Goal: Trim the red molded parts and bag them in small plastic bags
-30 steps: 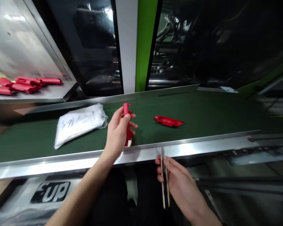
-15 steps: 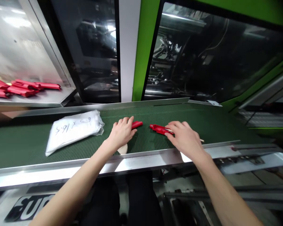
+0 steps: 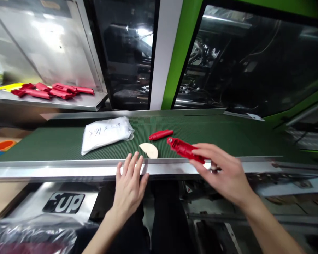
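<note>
"Fingers first: how are they set?"

"On the right hand (image 3: 225, 173), thumb and fingertips pinch one end of a ribbed red part (image 3: 184, 149); a small shiny item (image 3: 214, 168) shows beneath them, too hidden to name. The left hand (image 3: 129, 188) holds nothing visible, palm down, its fingers slightly spread near the metal rail (image 3: 172, 166); whether they touch it, I cannot tell."

"Where exactly is the red part?"

"Apparently lifted over the near side of the green belt (image 3: 217, 130), tilted, its ringed end pointing left. Beside that end, a smooth red piece (image 3: 163, 134) lies on the belt."

"Which step is this?"

"Probably handling one part singly. Turning it would call for a steady pinch, with the left hand supporting its ringed end."

"And textures?"

"Red surfaces look like moulded plastic, rounded and tapering. The belt is finely ridged, the rail shiny. A pale, matte half-disc (image 3: 150, 149) lies near the left fingertips; farther left sits a wrinkled white bag (image 3: 104, 135) with handwriting."
</note>
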Demonstrator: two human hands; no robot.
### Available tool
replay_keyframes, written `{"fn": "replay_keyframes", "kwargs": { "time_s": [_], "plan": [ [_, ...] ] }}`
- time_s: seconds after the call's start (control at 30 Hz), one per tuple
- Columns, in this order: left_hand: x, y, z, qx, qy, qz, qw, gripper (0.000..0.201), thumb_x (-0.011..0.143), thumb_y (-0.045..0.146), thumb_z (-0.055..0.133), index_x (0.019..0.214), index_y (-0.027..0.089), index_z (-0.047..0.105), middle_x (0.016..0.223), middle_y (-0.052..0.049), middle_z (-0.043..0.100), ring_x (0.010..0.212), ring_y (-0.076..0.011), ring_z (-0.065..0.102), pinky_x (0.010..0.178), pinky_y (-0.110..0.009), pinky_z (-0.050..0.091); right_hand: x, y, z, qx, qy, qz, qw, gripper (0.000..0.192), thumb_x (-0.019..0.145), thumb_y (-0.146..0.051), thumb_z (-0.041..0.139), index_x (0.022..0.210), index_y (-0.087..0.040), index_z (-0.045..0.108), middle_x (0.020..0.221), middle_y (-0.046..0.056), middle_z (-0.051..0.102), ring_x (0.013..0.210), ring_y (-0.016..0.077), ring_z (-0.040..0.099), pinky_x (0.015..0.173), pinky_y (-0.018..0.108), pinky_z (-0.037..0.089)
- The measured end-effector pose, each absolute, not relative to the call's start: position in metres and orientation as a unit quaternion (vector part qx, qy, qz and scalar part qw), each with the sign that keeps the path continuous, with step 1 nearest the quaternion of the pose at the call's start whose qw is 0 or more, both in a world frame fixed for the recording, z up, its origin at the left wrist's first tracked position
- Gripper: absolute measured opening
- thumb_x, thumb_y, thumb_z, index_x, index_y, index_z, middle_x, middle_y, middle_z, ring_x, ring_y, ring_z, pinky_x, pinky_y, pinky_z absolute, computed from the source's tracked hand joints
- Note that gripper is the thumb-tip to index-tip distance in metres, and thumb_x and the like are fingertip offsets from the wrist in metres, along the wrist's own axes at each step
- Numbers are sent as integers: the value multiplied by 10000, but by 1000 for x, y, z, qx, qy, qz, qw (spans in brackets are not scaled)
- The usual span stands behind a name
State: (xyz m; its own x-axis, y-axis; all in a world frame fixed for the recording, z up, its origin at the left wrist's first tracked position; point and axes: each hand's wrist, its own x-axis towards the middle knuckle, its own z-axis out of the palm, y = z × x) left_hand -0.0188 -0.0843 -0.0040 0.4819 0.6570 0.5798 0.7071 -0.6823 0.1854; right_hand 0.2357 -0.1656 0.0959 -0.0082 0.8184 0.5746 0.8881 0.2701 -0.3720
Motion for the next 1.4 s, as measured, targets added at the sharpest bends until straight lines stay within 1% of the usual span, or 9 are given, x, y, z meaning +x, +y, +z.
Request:
{"fn": "replay_keyframes", "kwargs": {
  "time_s": [0.13,0.23,0.3,0.37,0.47,0.53,0.63,0.87,1.4],
  "plan": [
    [-21,-133,20,-844,-307,-439,29,715,841,176,684,1453,95,323,1389,-237,484,1364,-357,382,1112,-563,306,179,-201,100,-553,-751,58,355,243,894,-197,636,1131,-234,592,1089,17,662,985,116,634,877,223,508],
    [-26,-160,32,-862,-234,-448,-42,576,873,97,588,1420,117,406,1217,-169,620,1183,-289,540,1062,-485,370,151,-215,96,-583,-717,170,341,200,889,-296,660,1061,-247,570,888,-31,677,747,90,636,694,190,514],
    [-33,-171,36,-844,-262,-427,-189,523,904,99,535,1407,201,434,1107,-108,659,1034,-237,592,958,-413,449,143,-220,94,-582,-680,279,348,294,871,-369,683,1104,-263,539,865,-36,679,682,92,627,609,181,511],
    [-41,-178,39,-736,-346,-408,-415,573,910,159,583,1423,315,382,1038,-61,662,960,-208,611,874,-367,493,142,-223,93,-574,-632,352,383,414,868,-418,677,1207,-277,486,945,-6,688,661,98,622,539,174,506],
    [-53,-182,46,-461,-370,-349,-727,627,891,252,634,1418,364,313,1061,-54,634,830,-194,641,757,-353,532,144,-222,91,-602,-603,313,420,451,892,-388,652,1293,-304,463,1072,25,678,741,108,644,568,177,530],
    [-58,-182,51,-340,-324,-325,-821,505,869,248,624,1322,318,414,1124,-61,593,722,-169,626,623,-308,524,142,-220,89,-608,-635,265,396,382,916,-305,626,1283,-331,521,1097,7,671,875,115,660,701,192,554],
    [-62,-186,55,-266,-292,-331,-857,324,840,196,566,1156,247,516,1158,-62,555,685,-141,582,505,-229,462,134,-218,87,-561,-704,223,373,351,950,-166,547,1262,-324,584,1103,-6,662,969,101,639,820,200,527],
    [-59,-200,63,-184,-298,-343,-872,212,887,265,479,1080,213,551,950,-36,558,592,-90,465,495,-201,363,124,-219,89,-511,-793,88,320,439,901,-15,529,1310,-169,564,1142,76,645,995,159,599,838,307,509],
    [-58,-210,67,-159,-351,-347,-855,233,900,341,510,1096,226,563,924,-38,570,593,-92,462,510,-206,346,115,-224,93,-504,-804,26,315,418,845,-2,569,1232,-157,594,1132,95,690,965,225,638,786,388,519]
  ]
}}
